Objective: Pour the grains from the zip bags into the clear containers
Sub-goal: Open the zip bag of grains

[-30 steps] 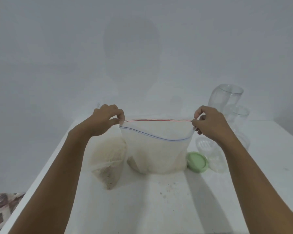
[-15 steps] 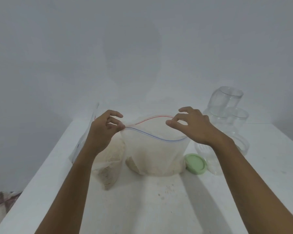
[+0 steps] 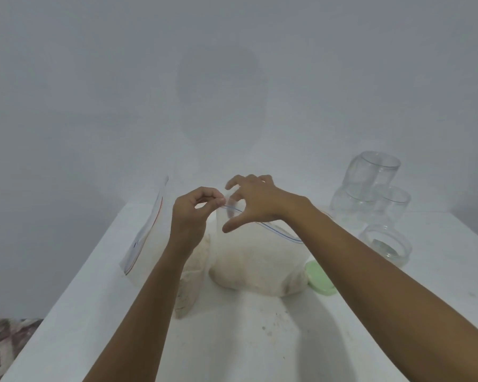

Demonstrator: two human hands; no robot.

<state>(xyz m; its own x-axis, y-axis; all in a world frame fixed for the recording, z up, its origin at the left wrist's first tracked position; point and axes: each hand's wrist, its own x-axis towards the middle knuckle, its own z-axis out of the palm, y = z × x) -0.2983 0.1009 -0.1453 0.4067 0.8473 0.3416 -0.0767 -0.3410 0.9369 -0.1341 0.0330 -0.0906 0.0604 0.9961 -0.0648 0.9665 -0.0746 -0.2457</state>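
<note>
The zip bag of white grain (image 3: 254, 263) stands slumped on the desk (image 3: 232, 348), directly below both hands. The left hand (image 3: 189, 216) pinches the bag's top corner between thumb and fingers (image 3: 218, 199), probably to keep the mouth raised and taut. Just beside it the right hand (image 3: 260, 205) hovers with thumb and fingers spread wide, holding nothing; I cannot tell whether its tips touch the lip. It looks placed to part the zip. A second grain bag (image 3: 191, 274) lies under the left forearm, and a flat zip bag (image 3: 145, 232) leans further left, making three bags. Right of the fingers stand four clear jars (image 3: 375, 172), apparently empty, and one green lid (image 3: 319, 279).
</note>
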